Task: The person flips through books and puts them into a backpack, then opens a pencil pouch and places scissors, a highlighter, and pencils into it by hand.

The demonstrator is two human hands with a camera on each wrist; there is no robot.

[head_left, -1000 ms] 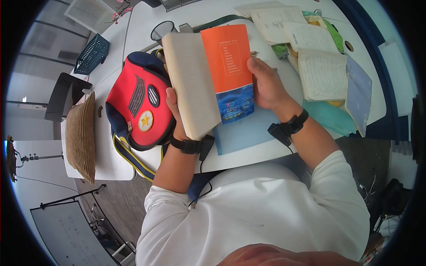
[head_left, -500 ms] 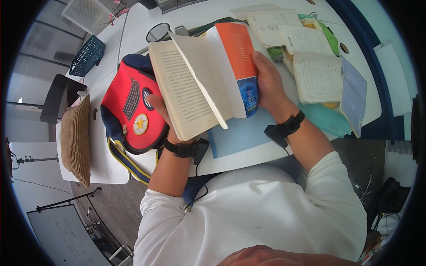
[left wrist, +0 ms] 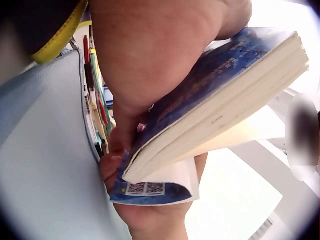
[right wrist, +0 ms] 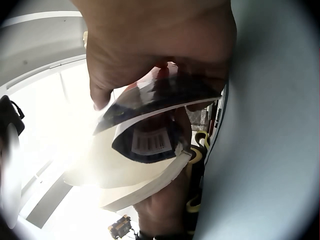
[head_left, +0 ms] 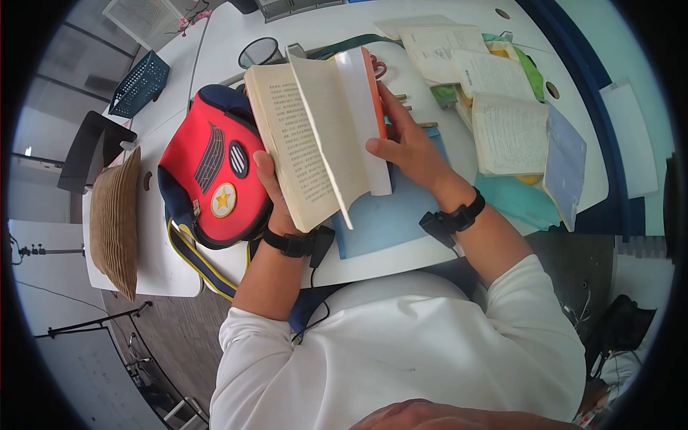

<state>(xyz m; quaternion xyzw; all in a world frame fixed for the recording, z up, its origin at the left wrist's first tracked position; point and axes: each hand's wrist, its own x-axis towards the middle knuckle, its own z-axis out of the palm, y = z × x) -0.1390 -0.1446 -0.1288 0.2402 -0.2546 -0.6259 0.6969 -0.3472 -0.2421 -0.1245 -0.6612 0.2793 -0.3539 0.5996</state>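
1. A thick paperback book with an orange-and-blue cover and cream pages is held open above the white counter, its spine side tilted up and away from the person, in front of their chest.
2. The left hand grips the left block of printed pages from beneath, thumb on the page margin; the left wrist view shows its fingers curled under the blue back cover.
3. The right hand holds the right block and the orange front cover, thumb pressing the page edges while a few leaves stand fanned between the two halves.
4. The step in hand looks like leafing through the pages; any further turning would call for the right thumb to release leaves one at a time.
5. Room is tight: a red padded bag with a star badge lies just left of the book, a light-blue folder sits beneath it, and open notebooks crowd the right. The counter's near edge runs just below the wrists.
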